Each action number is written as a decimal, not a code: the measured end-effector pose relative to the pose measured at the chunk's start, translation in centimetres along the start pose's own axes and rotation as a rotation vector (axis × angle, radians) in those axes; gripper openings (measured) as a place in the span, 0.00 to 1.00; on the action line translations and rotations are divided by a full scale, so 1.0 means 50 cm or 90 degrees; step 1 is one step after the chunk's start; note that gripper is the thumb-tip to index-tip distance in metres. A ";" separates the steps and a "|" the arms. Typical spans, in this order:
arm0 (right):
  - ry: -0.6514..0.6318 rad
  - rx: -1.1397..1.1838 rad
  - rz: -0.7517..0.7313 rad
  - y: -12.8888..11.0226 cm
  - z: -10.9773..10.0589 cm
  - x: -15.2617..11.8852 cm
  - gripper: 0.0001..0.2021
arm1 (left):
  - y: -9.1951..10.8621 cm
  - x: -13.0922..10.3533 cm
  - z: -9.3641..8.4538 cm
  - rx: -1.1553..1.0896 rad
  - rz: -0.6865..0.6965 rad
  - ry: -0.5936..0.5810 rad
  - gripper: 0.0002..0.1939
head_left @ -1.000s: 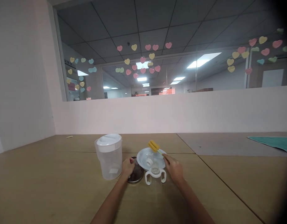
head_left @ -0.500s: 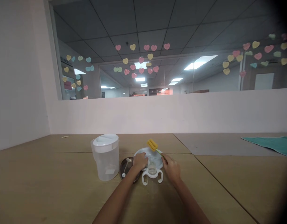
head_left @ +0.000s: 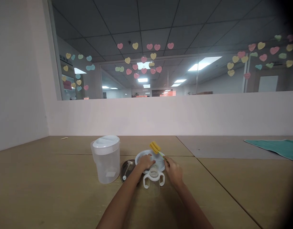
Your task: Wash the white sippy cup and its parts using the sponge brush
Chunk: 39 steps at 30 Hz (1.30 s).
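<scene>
My right hand (head_left: 173,170) is closed on the thin green handle of a brush with a yellow sponge head (head_left: 155,147). The sponge is up and left of that hand, over the far edge of a white bowl (head_left: 162,163). My left hand (head_left: 145,161) reaches over the bowl's left part, its fingers bent; what they hold, if anything, is too small to make out. Just in front of the bowl stands a clear bottle with a white two-handled ring (head_left: 154,174). A dark round dish (head_left: 124,166) with a white straw piece (head_left: 127,170) lies left of it, partly behind my left forearm.
A clear pitcher (head_left: 108,165) with a white lid stands left of the dish. At the far right lies a teal cloth (head_left: 276,148). A small flat scrap (head_left: 64,138) is at the back left. Behind the table (head_left: 65,190) rises a low white wall (head_left: 160,116) under a window.
The view has shifted slightly. My left hand has moved a little to the right over the bowl, relative to the bottle. My right hand keeps the brush in nearly the same place.
</scene>
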State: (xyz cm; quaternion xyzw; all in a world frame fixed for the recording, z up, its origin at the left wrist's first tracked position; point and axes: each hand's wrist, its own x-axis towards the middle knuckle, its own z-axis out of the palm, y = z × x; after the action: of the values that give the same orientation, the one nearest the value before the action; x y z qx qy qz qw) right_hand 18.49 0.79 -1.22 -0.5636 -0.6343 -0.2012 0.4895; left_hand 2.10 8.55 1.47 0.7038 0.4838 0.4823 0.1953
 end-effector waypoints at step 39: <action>0.073 0.077 -0.216 -0.009 -0.034 0.000 0.15 | 0.024 -0.101 -0.117 -0.492 -0.068 0.259 0.26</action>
State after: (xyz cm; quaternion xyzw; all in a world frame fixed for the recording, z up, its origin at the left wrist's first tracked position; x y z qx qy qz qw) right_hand 18.75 -0.71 -0.35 -0.4054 -0.7023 -0.2740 0.5170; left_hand -2.70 2.49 2.57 0.4438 0.3320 0.7457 0.3697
